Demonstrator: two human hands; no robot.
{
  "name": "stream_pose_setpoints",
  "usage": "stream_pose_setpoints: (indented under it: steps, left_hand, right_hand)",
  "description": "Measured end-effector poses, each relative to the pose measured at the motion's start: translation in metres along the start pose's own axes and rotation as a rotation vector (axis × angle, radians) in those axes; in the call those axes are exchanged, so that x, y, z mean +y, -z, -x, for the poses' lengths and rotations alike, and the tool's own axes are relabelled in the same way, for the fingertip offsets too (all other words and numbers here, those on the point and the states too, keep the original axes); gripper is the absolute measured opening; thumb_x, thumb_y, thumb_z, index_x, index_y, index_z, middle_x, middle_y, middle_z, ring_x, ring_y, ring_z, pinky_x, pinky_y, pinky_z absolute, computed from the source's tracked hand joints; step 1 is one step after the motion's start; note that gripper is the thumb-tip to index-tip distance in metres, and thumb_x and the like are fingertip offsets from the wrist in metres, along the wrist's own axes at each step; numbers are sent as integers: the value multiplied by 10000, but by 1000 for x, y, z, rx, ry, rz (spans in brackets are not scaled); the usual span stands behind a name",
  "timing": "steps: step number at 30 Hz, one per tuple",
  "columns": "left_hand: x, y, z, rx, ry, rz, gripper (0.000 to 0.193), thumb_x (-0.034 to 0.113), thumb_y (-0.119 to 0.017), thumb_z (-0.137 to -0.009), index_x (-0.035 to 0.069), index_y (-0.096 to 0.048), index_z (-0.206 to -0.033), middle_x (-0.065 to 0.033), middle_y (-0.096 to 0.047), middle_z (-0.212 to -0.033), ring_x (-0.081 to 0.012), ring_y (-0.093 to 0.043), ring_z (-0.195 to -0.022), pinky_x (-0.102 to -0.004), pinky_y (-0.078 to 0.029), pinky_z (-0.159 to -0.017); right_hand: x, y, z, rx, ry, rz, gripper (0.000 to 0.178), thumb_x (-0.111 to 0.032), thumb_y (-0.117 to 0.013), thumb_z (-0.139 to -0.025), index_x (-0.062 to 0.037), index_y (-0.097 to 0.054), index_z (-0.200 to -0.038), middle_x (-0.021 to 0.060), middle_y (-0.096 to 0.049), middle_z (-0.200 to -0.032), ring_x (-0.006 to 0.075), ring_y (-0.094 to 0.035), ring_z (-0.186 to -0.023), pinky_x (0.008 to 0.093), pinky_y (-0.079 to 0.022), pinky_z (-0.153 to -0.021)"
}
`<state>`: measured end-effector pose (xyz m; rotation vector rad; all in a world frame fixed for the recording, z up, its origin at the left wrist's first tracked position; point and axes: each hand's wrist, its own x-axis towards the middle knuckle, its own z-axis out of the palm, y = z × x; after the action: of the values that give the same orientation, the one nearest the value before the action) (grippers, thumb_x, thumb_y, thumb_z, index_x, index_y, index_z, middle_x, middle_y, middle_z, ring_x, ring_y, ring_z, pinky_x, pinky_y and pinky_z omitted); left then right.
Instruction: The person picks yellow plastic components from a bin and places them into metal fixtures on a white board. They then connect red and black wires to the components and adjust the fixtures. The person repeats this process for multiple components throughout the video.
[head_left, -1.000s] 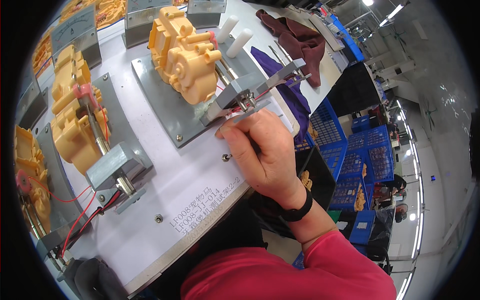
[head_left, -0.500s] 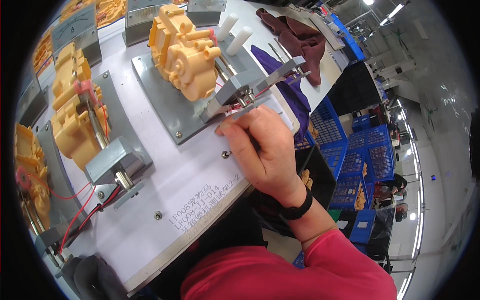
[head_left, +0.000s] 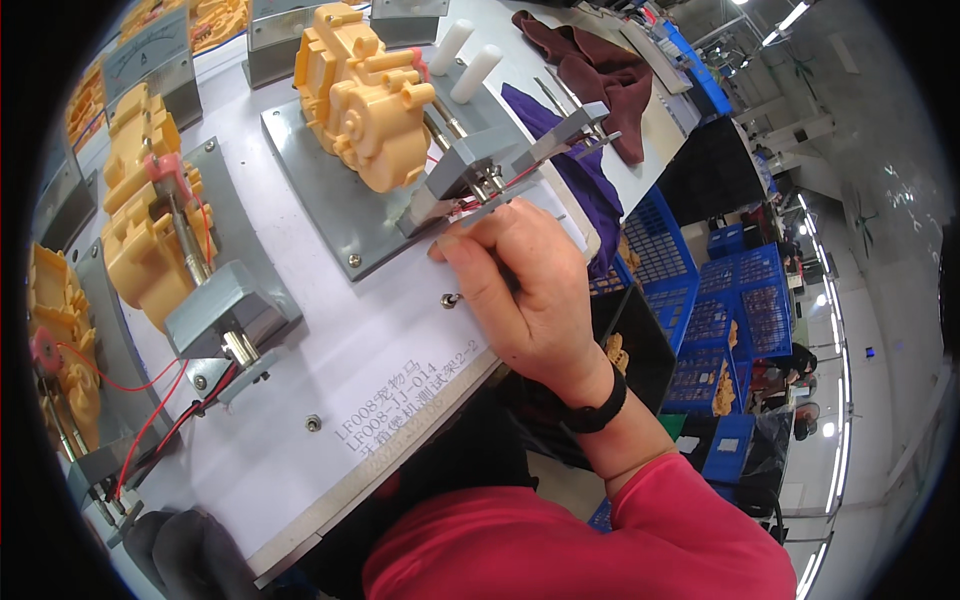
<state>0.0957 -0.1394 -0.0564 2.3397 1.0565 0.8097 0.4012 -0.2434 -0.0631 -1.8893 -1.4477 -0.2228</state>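
White bench surface (head_left: 330, 380) is seen at centre frame, where a grey metal clamp lever (head_left: 490, 205) is pinched by the right hand (head_left: 530, 295); stiff and firm, it is best gripped at its tip. A yellow plastic gearbox (head_left: 360, 95) sits above-left. No left hand is seen.

The clamp (head_left: 475, 170) is a grey metal block with a flat handle bar projecting toward the bench edge. It sits at the near end of a grey base plate (head_left: 320, 195) fixed flat on the white bench. Thin metal pins run from the clamp into the yellow plastic gearbox (head_left: 362, 95), which stands on the plate. The gearbox is moulded, with round bosses on its face. Red wires show under the clamp.
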Motion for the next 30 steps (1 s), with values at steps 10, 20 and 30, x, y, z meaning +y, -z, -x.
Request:
stream_pose_setpoints:
  steps: [10,20,30]
  left_hand:
    - [-1,0,-2,-1,-92,-121,184,-12,-739,-840,-28,-657,-1003,-138,-614,-1008,-263,-585,-915,-375,-513,-787]
    - [-2,1,-3,6,-100,-97,190,-7,-743,-839,-26,-662,-1010,-129,-622,-996,-254,-591,-913,-371,-514,-790]
    - [0,0,1,26,-61,-72,183,-13,-739,-838,-27,-656,-1001,-127,-621,-990,-248,-593,-907,-364,-516,-789]
  right_hand:
    - [0,0,0,0,-12,0,76,-62,-611,-905,-37,-657,-850,82,-612,-772,238,-561,-686,323,-428,-644]
    - [-1,0,0,5,-21,-18,85,-63,-608,-914,-31,-656,-851,83,-617,-777,234,-565,-690,323,-434,-644]
    - [2,-4,0,64,11,-32,68,-93,-704,-844,-60,-645,-837,51,-615,-742,257,-582,-670,366,-396,-615]
